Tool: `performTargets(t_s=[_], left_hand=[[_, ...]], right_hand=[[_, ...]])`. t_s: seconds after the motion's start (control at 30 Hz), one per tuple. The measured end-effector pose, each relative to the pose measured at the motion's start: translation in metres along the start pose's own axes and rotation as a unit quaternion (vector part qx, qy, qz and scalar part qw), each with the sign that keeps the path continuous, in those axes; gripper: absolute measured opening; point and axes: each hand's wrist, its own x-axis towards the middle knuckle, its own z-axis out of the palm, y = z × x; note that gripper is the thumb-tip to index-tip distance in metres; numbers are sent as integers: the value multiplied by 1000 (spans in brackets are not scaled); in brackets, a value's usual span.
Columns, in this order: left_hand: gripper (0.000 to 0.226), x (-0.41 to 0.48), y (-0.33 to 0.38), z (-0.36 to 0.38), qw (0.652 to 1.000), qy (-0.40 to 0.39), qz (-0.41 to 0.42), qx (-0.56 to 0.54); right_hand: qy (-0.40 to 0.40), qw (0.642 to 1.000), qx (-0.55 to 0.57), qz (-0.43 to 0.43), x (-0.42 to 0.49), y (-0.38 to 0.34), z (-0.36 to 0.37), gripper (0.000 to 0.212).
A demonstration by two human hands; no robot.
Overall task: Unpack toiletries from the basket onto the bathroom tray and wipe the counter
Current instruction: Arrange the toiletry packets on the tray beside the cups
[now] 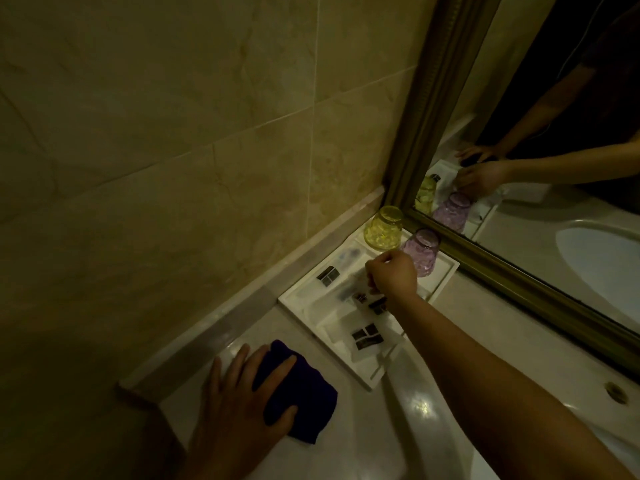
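A white bathroom tray (294,306) sits in the counter's far corner against the tiled wall. Several clear toiletry packets with dark labels (367,336) lie in it. My right hand (393,277) hovers over the tray's middle, fingers pinched on a thin clear packet (349,284) that is blurred. My left hand (242,400) lies flat on a folded dark blue cloth (304,393) on the counter, in front of the tray. The basket is not in view.
A yellow glass (384,228) and a purple glass (424,251) stand upside down at the tray's far end. A framed mirror (519,209) runs along the right. The sink basin (616,393) lies at the right edge. A raised ledge (242,306) lines the wall.
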Motion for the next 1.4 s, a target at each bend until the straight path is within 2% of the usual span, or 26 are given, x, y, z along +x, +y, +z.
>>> performTargets(t_s=[0.07, 0.1, 0.13, 0.17, 0.2, 0.23, 0.27, 0.3, 0.33, 0.47, 0.53, 0.67, 0.8, 0.87, 0.97, 1.03, 1.2, 1.4], left_hand=[[84, 0, -1, 2, 1000, 4, 4, -2], [85, 0, -2, 3, 1000, 4, 5, -1], [87, 0, -2, 4, 1000, 3, 5, -1], [89, 0, -2, 5, 1000, 1, 5, -1], [91, 0, -3, 5, 1000, 1, 4, -1], [92, 0, -3, 5, 1000, 1, 4, 0], [93, 1, -4, 6, 1000, 0, 5, 1], [93, 0, -4, 6, 1000, -1, 6, 1], [93, 0, -5, 6, 1000, 0, 7, 1], [92, 0, -5, 9, 1000, 8, 9, 2], [93, 1, -5, 9, 1000, 5, 11, 6], [92, 3, -6, 10, 1000, -6, 4, 16], [89, 4, -7, 11, 1000, -15, -1, 16], [87, 4, -7, 11, 1000, -14, -3, 21], [89, 5, -7, 11, 1000, -8, 1, 25], [90, 5, -6, 11, 1000, 0, 2, 23], [89, 4, -5, 9, 1000, -3, 6, 29], [89, 5, -4, 5, 1000, -15, -1, 18]], right_hand=[[-23, 999, 16, -19, 2, -7, -1, 5], [-42, 997, -31, -53, 4, -7, -2, 4], [-67, 982, -136, -110, 7, -5, -5, 11], [-92, 941, -274, -178, 9, -2, -7, 22], [-115, 873, -402, -251, 10, 2, -9, 31], [-136, 801, -485, -325, 11, 6, -9, 35], [-154, 741, -526, -389, 13, 9, -9, 34], [-168, 700, -539, -437, 15, 11, -8, 31], [-174, 675, -543, -469, 18, 10, -7, 26], [-174, 623, -548, -530, 30, 0, -12, 15], [-172, 639, -542, -519, 37, -8, -20, 11], [-190, 655, -569, -460, 46, -23, -19, 22], [-243, 639, -583, -438, 41, -25, 4, 22], [-238, 636, -573, -459, 41, -22, 10, 22], [-189, 683, -491, -507, 42, -15, 5, 27], [-184, 700, -444, -528, 39, -9, -1, 32], [-240, 677, -437, -542, 18, 7, 0, 39], [-232, 676, -390, -581, 15, 20, -9, 22]])
